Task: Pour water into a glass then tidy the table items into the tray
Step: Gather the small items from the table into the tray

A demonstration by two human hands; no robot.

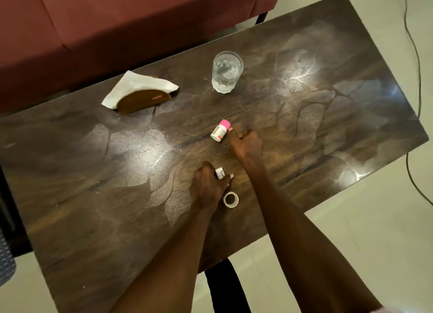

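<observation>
At frame centre on the worktop (304, 106), your left hand (207, 186) fingers pinch a small white box (220, 173); your right hand (246, 144) fingers curl beside the pink-capped bottle (219, 131).

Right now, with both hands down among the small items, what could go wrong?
The pink-capped bottle lies on its side at the right hand's fingertips; a nudge could roll it away. The left hand grips a small white container beside the tape roll, which could get knocked. No tray is in view.

At eleven o'clock we log a red sofa (131, 15); at three, a dark cable (416, 55) trailing across the pale floor (375, 230).
</observation>
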